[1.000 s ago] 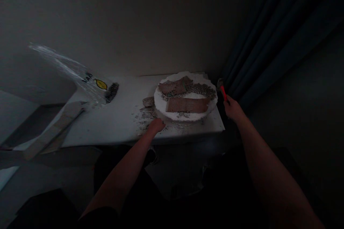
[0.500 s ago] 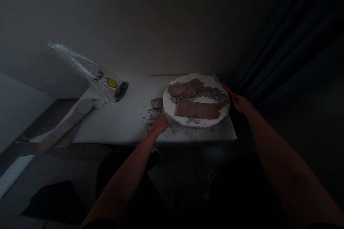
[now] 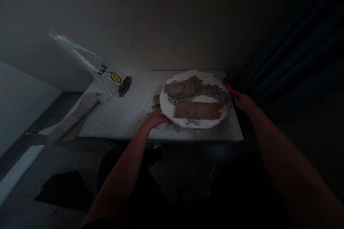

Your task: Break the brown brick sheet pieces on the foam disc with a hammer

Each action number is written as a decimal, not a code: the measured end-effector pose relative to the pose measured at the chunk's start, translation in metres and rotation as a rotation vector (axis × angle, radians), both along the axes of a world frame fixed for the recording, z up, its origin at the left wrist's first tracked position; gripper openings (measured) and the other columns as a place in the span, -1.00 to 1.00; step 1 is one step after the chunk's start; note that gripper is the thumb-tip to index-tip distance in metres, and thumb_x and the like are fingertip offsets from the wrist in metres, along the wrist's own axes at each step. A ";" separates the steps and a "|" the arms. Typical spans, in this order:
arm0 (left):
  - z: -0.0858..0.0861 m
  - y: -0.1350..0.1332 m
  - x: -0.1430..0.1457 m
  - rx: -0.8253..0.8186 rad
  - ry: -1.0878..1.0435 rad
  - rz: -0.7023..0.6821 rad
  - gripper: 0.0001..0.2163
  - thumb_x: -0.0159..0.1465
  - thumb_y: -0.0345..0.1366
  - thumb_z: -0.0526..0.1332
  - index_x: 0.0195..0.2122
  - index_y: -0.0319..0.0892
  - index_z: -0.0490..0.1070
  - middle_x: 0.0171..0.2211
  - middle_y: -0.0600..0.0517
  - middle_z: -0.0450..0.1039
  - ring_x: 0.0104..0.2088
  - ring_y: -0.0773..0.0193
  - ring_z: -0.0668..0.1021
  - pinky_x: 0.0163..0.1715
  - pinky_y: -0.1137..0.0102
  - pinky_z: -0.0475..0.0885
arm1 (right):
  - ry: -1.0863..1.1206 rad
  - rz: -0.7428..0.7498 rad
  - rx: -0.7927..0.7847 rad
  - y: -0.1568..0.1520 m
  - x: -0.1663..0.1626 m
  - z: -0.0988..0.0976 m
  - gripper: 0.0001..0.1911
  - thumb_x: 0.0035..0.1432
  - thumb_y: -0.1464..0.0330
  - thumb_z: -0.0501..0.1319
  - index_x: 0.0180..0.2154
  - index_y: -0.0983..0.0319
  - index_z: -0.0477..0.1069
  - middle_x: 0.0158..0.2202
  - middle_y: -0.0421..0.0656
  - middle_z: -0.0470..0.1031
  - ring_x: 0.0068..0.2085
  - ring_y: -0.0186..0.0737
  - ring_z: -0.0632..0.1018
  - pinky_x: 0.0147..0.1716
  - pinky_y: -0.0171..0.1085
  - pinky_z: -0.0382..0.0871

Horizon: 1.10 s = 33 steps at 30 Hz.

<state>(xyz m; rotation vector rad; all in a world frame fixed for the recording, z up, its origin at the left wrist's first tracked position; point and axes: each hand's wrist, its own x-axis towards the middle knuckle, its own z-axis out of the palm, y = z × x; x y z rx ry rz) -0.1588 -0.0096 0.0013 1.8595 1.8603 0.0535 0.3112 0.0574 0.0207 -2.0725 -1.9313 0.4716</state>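
Observation:
A round white scalloped-edged board [image 3: 168, 108] lies on a white table, bearing brown textured pieces [image 3: 197, 110] and grey-brown crumbled material [image 3: 215, 92]. My left hand [image 3: 156, 119] is at its left front rim, fingers closed on the edge and partly hidden under it. Beyond the opposite rim, my right hand [image 3: 243, 101] is closed around a red-handled tool [image 3: 231, 89]. The tool's small dark head points toward the board's rim; its exact kind is too dim to make out.
On the left of the table [image 3: 123, 114] stands a clear plastic bag [image 3: 107, 75] with a yellow label and dark contents. A flattened cardboard piece [image 3: 77, 116] hangs over the left edge. Dark curtains [image 3: 301, 50] hang at the right, and a wall rises behind.
My left hand has moved left and onto the board's rim. The board has shifted slightly left on the table. My right hand still holds the red-handled tool, its head now more visible.

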 end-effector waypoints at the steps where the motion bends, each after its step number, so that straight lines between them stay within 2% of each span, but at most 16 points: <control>1: 0.009 0.002 -0.007 0.008 0.001 0.030 -0.86 0.18 -0.31 0.30 -0.26 -0.13 0.63 -0.29 0.03 0.66 -0.22 0.20 0.64 -0.16 0.40 0.49 | -0.005 -0.004 -0.001 -0.001 0.000 0.000 -0.47 0.34 0.26 0.07 0.26 0.32 0.37 0.07 0.14 0.56 0.02 0.11 0.60 0.05 -0.07 0.42; 4: 0.035 0.004 -0.020 0.108 0.049 0.111 -0.85 0.22 -0.28 0.27 -0.27 -0.14 0.64 -0.26 -0.02 0.65 -0.20 0.19 0.63 -0.15 0.39 0.46 | -0.026 -0.039 0.003 -0.008 -0.003 0.005 -0.46 0.33 0.31 0.08 0.28 0.34 0.34 0.13 0.14 0.52 0.10 0.12 0.56 0.10 -0.05 0.39; 6: 0.050 0.006 -0.015 0.225 0.039 0.133 -0.82 0.26 -0.22 0.25 -0.27 -0.15 0.64 -0.24 -0.04 0.65 -0.18 0.15 0.62 -0.14 0.37 0.45 | -0.031 -0.074 0.012 -0.017 -0.006 0.012 -0.44 0.32 0.34 0.07 0.30 0.35 0.31 0.18 0.14 0.48 0.15 0.12 0.52 0.15 -0.04 0.36; 8: 0.060 0.009 0.005 0.318 -0.084 0.098 -0.79 0.29 -0.19 0.23 -0.24 -0.16 0.62 -0.24 -0.03 0.65 -0.19 0.18 0.62 -0.14 0.38 0.45 | -0.011 -0.098 0.035 -0.030 -0.010 0.023 -0.43 0.33 0.34 0.05 0.32 0.36 0.28 0.22 0.13 0.44 0.18 0.12 0.50 0.19 -0.03 0.33; 10: 0.063 0.014 0.040 0.354 -0.293 0.012 -0.77 0.31 -0.18 0.21 -0.20 -0.17 0.61 -0.26 0.00 0.64 -0.24 0.23 0.61 -0.15 0.41 0.46 | 0.043 -0.101 0.071 -0.046 -0.015 0.033 -0.41 0.33 0.33 0.05 0.33 0.38 0.26 0.23 0.12 0.43 0.19 0.10 0.49 0.21 -0.02 0.31; 14: 0.053 0.031 0.129 0.360 -0.607 -0.191 -0.79 0.29 -0.19 0.25 -0.21 -0.19 0.59 -0.27 0.00 0.64 -0.26 0.24 0.61 -0.15 0.39 0.47 | 0.201 -0.059 0.199 -0.088 -0.031 0.045 -0.42 0.32 0.29 0.04 0.32 0.31 0.27 0.27 0.03 0.40 0.25 0.03 0.43 0.26 0.00 0.27; 17: 0.038 0.048 0.181 0.337 -0.648 -0.300 -0.81 0.30 -0.24 0.25 -0.18 -0.20 0.60 -0.23 -0.03 0.64 -0.22 0.22 0.61 -0.13 0.36 0.46 | 0.319 -0.051 0.223 -0.116 -0.044 0.043 -0.41 0.33 0.23 0.04 0.33 0.21 0.26 0.18 -0.04 0.49 0.21 0.01 0.47 0.17 0.04 0.39; 19: 0.029 0.057 0.200 0.334 -0.601 -0.337 -0.81 0.31 -0.26 0.24 -0.16 -0.20 0.60 -0.19 -0.05 0.64 -0.18 0.20 0.61 -0.09 0.35 0.44 | 0.385 -0.056 0.180 -0.128 -0.049 0.040 -0.42 0.33 0.20 0.03 0.33 0.17 0.25 0.08 -0.06 0.56 0.13 -0.01 0.54 0.03 0.01 0.50; 22: 0.020 0.066 0.211 0.350 -0.519 -0.345 -0.80 0.33 -0.24 0.22 -0.13 -0.17 0.61 -0.15 -0.04 0.63 -0.11 0.17 0.60 -0.04 0.33 0.42 | 0.407 -0.048 0.096 -0.138 -0.048 0.035 -0.42 0.33 0.21 0.04 0.33 0.18 0.26 0.04 -0.03 0.59 0.06 0.00 0.59 -0.02 -0.02 0.53; 27: 0.012 0.076 0.217 0.400 -0.496 -0.340 -0.81 0.35 -0.24 0.21 -0.16 -0.16 0.60 -0.18 -0.03 0.63 -0.15 0.18 0.60 -0.08 0.33 0.43 | 0.325 -0.034 0.048 -0.137 -0.037 0.026 -0.44 0.34 0.28 0.05 0.33 0.20 0.26 0.16 0.00 0.51 0.17 0.03 0.52 0.16 -0.01 0.39; 33: -0.002 0.081 0.220 0.445 -0.565 -0.322 -0.82 0.34 -0.22 0.21 -0.22 -0.16 0.59 -0.24 -0.01 0.63 -0.22 0.20 0.60 -0.15 0.34 0.43 | 0.321 0.013 0.030 -0.133 -0.035 0.025 -0.44 0.36 0.30 0.05 0.35 0.18 0.23 0.20 -0.02 0.48 0.25 0.04 0.45 0.24 0.04 0.31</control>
